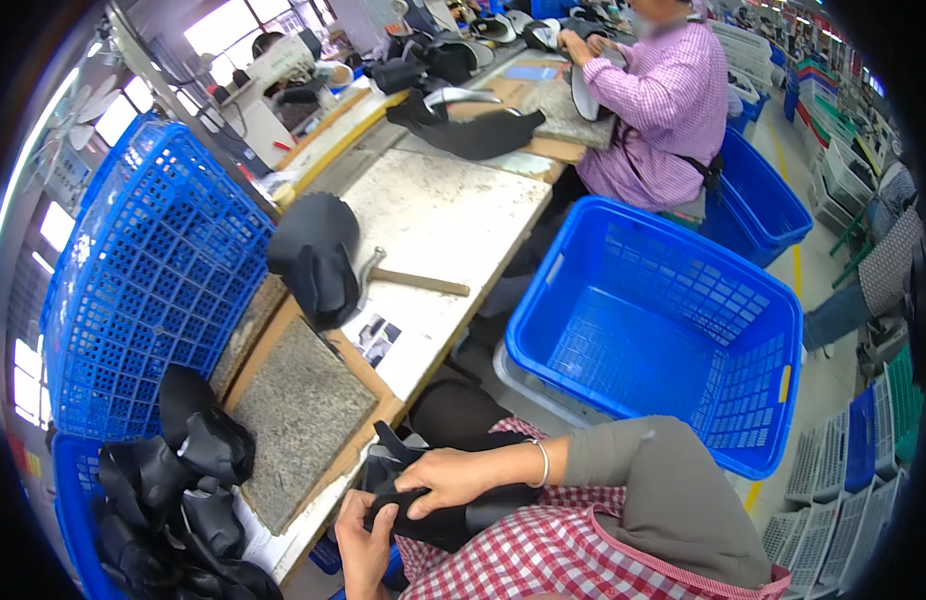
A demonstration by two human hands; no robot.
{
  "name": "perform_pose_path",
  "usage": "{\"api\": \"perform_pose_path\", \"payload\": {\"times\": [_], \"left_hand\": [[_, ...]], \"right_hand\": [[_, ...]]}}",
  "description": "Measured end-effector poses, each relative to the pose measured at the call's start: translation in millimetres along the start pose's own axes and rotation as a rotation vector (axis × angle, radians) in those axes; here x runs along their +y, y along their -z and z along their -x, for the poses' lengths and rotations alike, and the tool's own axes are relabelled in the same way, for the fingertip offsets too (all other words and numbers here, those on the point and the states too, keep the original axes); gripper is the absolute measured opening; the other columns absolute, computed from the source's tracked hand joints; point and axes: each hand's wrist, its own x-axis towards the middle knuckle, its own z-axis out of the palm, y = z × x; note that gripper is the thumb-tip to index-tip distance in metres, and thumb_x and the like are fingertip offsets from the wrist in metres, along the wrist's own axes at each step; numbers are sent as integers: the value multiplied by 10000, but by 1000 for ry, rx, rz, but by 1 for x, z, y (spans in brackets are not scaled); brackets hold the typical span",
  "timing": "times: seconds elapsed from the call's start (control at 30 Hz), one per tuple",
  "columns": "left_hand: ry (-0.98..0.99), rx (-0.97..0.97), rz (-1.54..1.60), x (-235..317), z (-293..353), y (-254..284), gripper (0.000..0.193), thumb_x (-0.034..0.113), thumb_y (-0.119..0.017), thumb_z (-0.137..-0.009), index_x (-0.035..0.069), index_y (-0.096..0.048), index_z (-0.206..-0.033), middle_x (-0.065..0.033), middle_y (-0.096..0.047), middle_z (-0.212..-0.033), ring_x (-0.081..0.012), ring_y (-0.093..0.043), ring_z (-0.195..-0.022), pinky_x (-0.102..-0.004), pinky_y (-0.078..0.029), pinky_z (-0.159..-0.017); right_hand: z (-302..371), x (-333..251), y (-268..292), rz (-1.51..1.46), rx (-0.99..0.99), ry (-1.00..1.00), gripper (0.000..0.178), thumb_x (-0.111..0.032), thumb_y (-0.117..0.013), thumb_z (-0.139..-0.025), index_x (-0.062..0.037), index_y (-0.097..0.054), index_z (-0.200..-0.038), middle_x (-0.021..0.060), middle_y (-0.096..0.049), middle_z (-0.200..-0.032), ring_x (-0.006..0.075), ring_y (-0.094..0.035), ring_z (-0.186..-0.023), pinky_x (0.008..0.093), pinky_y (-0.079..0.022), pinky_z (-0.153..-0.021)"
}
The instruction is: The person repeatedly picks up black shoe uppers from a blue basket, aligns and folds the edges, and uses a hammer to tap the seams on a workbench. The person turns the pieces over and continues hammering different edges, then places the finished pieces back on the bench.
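My left hand and my right hand are close together over my lap, both closed on a black shoe upper. The thumb and fingers of the left pinch its near edge, while the right presses and grips it from above. My sleeve and hands hide much of the upper. Beside them on the workbench lies a grey stone slab on brown board. Farther back rest a hammer with a wooden handle and another black upper.
Several black uppers fill a blue basket at left, below a tilted blue crate. A large blue crate stands at right. Across the bench, a person in a checked shirt handles a piece near a sewing machine.
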Motion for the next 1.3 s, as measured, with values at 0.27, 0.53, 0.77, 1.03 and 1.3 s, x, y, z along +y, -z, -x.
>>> {"api": "perform_pose_path", "payload": {"times": [0.27, 0.53, 0.77, 1.03, 1.3], "left_hand": [[-50, 440, 357, 38, -25, 56, 147, 86, -732, -912, 79, -619, -818, 29, -542, -782, -75, -482, -739, -242, -391, -680], [7, 388, 974, -48, -54, 116, 280, 327, -635, -1032, 66, -559, -1101, -44, -578, -1030, -140, -515, -929, -304, -421, -846], [-12, 107, 906, -113, -68, 74, 561, 410, -676, -1002, 23, -504, -1370, -122, -599, -1256, -219, -557, -1142, -389, -426, -1023], [-35, -360, 651, -57, -36, 77, 761, 358, -829, -863, -30, -541, -1451, -154, -604, -1435, -294, -599, -1311, -448, -425, -1172], [-365, -342, 206, -24, -51, 15, 619, 422, -754, -930, -45, -616, -1312, -205, -622, -1257, -363, -589, -1199, -427, -454, -1055]], "right_hand": [[-6, -58, 32, 363, 675, 454, 236, -240, -608, -1037, -57, -652, -895, 111, -656, -817, 300, -682, -710, 409, -540, -626], [-27, -72, 63, -178, 336, 204, 624, -167, -781, -924, -79, -480, -1464, 142, -482, -1412, 247, -591, -1239, 341, -608, -905], [-58, -47, 18, -595, -168, 47, 282, -158, -833, -892, -23, -699, -1099, 26, -742, -875, 109, -664, -734, 259, -549, -645], [-64, -20, 97, 259, -470, 123, 528, -327, -869, -802, -35, -722, -1217, 183, -758, -1070, 384, -706, -1027, 461, -523, -905], [-74, -25, 93, 364, -460, 82, 409, -178, -837, -790, -31, -701, -1146, 176, -728, -1056, 395, -681, -1048, 479, -516, -884]]}}
